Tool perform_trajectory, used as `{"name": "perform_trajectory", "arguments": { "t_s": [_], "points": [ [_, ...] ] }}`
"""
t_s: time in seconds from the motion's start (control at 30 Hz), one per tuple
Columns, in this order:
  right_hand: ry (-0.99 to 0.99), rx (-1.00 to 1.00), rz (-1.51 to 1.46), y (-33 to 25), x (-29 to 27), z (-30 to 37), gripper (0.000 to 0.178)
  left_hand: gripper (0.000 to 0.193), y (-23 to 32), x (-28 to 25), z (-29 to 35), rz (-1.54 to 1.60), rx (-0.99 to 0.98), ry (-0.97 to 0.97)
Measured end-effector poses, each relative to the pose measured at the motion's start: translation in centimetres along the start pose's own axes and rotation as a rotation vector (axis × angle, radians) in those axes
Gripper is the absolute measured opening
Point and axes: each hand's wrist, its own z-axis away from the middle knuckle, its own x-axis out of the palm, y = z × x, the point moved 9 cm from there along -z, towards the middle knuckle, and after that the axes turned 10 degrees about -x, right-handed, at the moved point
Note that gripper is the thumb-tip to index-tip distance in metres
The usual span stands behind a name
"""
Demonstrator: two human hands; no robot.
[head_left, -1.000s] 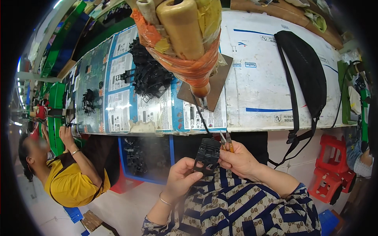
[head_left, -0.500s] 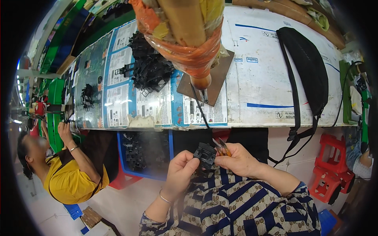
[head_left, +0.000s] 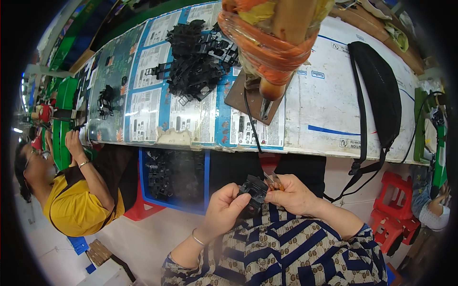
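Observation:
Above my lap, my left hand (head_left: 222, 209) pinches a black plastic part (head_left: 254, 191) between thumb and fingers. The part is held tilted, and its fine details are too dark to make out. My right hand (head_left: 298, 196) is closed round a small two-pronged metal tool (head_left: 275, 183) with orange grips, its tips pointing up and away from me. The right thumb and fingertips are at the part's right edge; whether they press on it I cannot tell.
Black plastic parts (head_left: 193, 71) lie heaped on the table (head_left: 329, 138). A wrapped wooden post (head_left: 272, 52) rises over a brown board (head_left: 234, 97). A black bag (head_left: 377, 90) lies right. Below stand a blue crate (head_left: 207, 181) and red stool (head_left: 393, 200). A person in yellow (head_left: 83, 202) sits left.
The black part has turned and tilted in my left hand, showing more of its edge. Both hands stay close together around it. The whole view has shifted slightly.

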Motion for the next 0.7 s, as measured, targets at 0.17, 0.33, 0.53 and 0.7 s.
{"name": "perform_trajectory", "arguments": {
  "t_s": [0.17,0.33,0.53,0.7],
  "points": [
    [-0.060,-0.037,-0.217,0.6,-0.2,0.2,0.013,0.021,-0.2,1.0,0.2,0.176,0.075,-0.129],
    [0.016,-0.144,-0.107,-0.6,-0.4,-0.4,0.018,0.015,1.7,2.1,0.5,-0.246,0.221,-0.211],
    [-0.133,-0.243,-0.001,-1.4,0.7,-0.7,0.009,0.019,1.6,2.7,0.4,-0.300,0.262,-0.266],
    [-0.167,-0.157,0.007,-0.3,1.0,-0.8,0.003,0.019,1.1,2.6,0.3,-0.252,0.207,-0.278]
  ]
}}
